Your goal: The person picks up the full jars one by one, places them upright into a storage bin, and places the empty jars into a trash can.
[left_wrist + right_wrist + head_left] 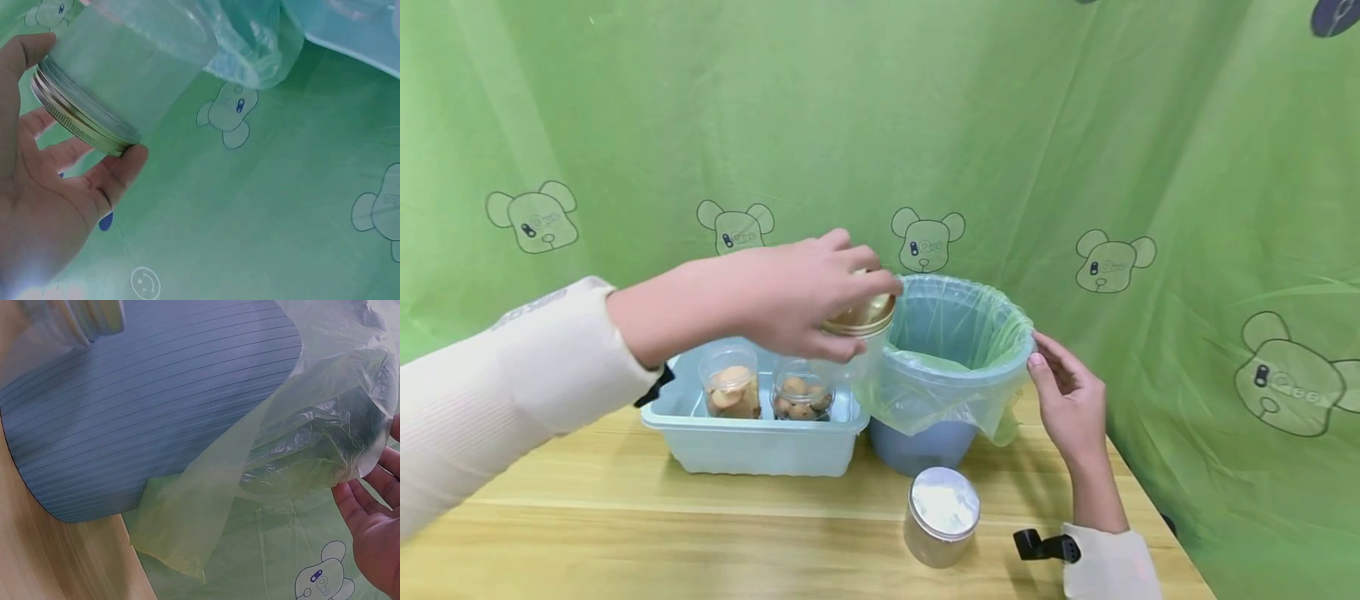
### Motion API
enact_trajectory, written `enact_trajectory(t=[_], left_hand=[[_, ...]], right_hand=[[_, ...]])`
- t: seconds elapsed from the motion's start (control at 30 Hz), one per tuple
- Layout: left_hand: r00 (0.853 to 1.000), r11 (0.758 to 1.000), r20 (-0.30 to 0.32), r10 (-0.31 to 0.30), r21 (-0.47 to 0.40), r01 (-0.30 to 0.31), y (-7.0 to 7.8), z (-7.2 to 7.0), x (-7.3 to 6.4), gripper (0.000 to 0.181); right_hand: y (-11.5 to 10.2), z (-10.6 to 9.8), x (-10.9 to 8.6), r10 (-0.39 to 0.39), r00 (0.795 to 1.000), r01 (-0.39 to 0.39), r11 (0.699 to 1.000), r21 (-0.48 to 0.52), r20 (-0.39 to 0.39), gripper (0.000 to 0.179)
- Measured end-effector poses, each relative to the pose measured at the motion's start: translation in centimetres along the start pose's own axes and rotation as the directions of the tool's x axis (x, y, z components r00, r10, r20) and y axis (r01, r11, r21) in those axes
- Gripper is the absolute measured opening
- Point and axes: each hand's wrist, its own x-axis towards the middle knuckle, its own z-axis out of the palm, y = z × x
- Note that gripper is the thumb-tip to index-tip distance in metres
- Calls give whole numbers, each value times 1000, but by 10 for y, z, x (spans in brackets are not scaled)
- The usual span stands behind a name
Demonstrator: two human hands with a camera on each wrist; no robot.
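Observation:
My left hand (805, 292) grips a clear jar (131, 69) by its gold lid (78, 115), fingers spread round the lid's edge. In the head view the jar hangs between the light blue basket and the blue trash bin (917, 446), overlapping the bin's near left rim. The jar's walls look see-through, with no contents showing. A thin green trash bag (917, 404) lines the bin and folds out over its rim. At the bin's right side, my right hand (1071, 404) holds the bagged rim, thumb outside; its other fingers are partly hidden in the head view.
The light blue basket (760, 450) stands left of the bin, holding a jar of pale round pieces (732, 387) and a jar of brown round pieces (801, 396). A silver-lidded jar (943, 517) stands in front on the wooden table (700, 542). Green curtain (820, 100) hangs behind.

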Motion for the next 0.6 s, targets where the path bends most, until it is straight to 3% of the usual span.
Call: enact_trajectory(t=[0.2, 0.37, 0.6], left_hand=[[996, 999, -79, -38, 1, 38, -5, -7, 30, 59], [986, 999, -160, -34, -23, 31, -5, -1, 53, 58], [988, 998, -145, -55, 23, 59, -2, 20, 85, 60]], right_hand=[[-1, 0, 0, 8, 1000, -8, 1000, -1, 4, 34], [-3, -1, 0, 16, 1000, -16, 1000, -11, 3, 34], [-4, 2, -1, 3, 1000, -3, 1000, -9, 4, 34]])
